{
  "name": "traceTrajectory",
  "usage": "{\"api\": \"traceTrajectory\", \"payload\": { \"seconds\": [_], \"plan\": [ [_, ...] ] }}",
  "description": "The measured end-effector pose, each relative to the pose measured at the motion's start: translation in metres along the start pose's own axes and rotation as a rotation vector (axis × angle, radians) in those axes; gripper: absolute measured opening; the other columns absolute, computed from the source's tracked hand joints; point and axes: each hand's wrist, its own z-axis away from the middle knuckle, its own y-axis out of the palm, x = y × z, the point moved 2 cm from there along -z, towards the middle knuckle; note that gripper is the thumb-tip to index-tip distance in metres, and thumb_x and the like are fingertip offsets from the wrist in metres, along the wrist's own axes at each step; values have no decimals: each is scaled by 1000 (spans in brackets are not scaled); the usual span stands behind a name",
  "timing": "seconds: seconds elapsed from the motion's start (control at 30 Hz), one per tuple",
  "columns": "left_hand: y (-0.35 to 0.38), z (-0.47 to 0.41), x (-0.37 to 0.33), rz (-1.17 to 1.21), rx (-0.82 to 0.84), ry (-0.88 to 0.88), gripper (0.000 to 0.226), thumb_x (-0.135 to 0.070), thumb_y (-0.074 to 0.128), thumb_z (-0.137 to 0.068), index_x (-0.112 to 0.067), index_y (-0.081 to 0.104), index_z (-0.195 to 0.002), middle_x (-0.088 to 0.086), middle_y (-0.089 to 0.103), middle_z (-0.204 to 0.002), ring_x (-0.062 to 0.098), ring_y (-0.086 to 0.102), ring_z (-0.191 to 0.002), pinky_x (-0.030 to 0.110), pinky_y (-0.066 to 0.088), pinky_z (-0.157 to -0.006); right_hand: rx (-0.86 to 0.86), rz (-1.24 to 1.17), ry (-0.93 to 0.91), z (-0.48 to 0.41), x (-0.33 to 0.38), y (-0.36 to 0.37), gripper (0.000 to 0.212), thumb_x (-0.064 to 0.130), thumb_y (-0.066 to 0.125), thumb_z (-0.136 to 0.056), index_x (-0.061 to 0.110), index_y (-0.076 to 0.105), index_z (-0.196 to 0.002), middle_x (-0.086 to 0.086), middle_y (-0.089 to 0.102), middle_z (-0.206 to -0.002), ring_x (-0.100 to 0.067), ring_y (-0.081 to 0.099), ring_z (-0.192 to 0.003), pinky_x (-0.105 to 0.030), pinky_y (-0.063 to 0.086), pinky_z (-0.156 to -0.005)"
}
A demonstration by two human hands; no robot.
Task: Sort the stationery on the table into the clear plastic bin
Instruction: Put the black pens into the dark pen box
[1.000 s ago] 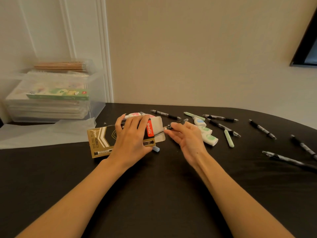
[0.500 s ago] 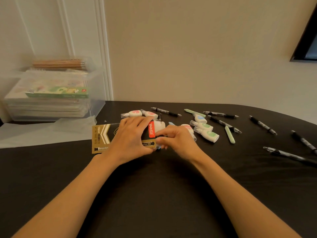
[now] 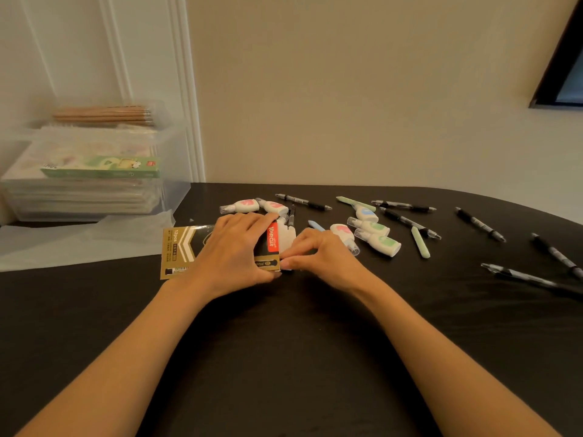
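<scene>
L hand flat on glossy gold-black pen box, R hand pinch-tight on its end

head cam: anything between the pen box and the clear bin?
Yes, in the head view: a translucent plastic sheet lies flat between the pen box and the clear bin.
</scene>
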Motion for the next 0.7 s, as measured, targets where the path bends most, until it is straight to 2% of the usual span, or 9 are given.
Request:
{"api": "traceTrajectory", "payload": {
  "seconds": [0.13,0.2,0.27,0.37,0.5,0.57,0.63,0.7],
  "plan": [
    [1,-1,-8,-45,51,55,93,-51,69,-73,-21,22,-147,-2,33,-148,16,26,-138,28,13,-113,4,91,-1,-1,0,1,12,13,71,-80,13,73,-91,7,45,-103,-5,44,-105,-18,42,-86],
    [0,-1,-7,-28,42,37,93,-51,70,-73,-21,22,-147,-1,33,-148,16,27,-137,29,14,-112,9,90,2,-1,3,-2,10,15,71,-80,20,70,-89,8,44,-103,-5,43,-103,-20,42,-87],
    [-1,-2,-5,-21,41,25,93,-51,70,-73,-21,23,-147,0,34,-148,17,28,-137,29,15,-112,41,84,1,1,5,-6,14,17,71,-79,29,67,-84,11,45,-98,-5,43,-98,-17,40,-82],
    [-1,-1,-7,-35,86,23,94,-54,68,-74,-23,18,-147,-3,30,-149,15,25,-138,28,14,-113,48,137,-15,1,7,-4,12,16,70,-80,18,71,-92,12,46,-94,-4,45,-93,-14,41,-78],
    [-3,-2,-10,-4,69,21,94,-52,68,-75,-24,16,-148,-4,29,-150,14,23,-139,27,13,-113,-87,177,-121,-1,14,1,18,12,67,-82,9,73,-100,16,48,-83,-1,48,-81,-7,41,-70],
    [-4,-2,-9,2,47,11,94,-52,68,-74,-23,18,-148,-3,29,-150,15,23,-139,28,14,-113,-81,167,-127,-2,15,3,19,11,66,-83,8,72,-101,16,51,-85,-2,51,-85,-10,44,-77],
    [-4,-1,-8,-11,41,2,93,-53,68,-74,-23,18,-147,-3,30,-150,15,24,-139,28,14,-113,-32,127,-96,-1,13,4,19,9,66,-83,7,72,-100,12,54,-88,-6,53,-92,-19,45,-85],
    [-3,0,-8,-30,42,1,93,-54,67,-74,-23,18,-148,-3,30,-150,15,24,-139,28,15,-113,27,68,-64,0,13,4,18,8,65,-83,8,72,-99,13,54,-87,-7,53,-94,-18,45,-84]
  ]
}}
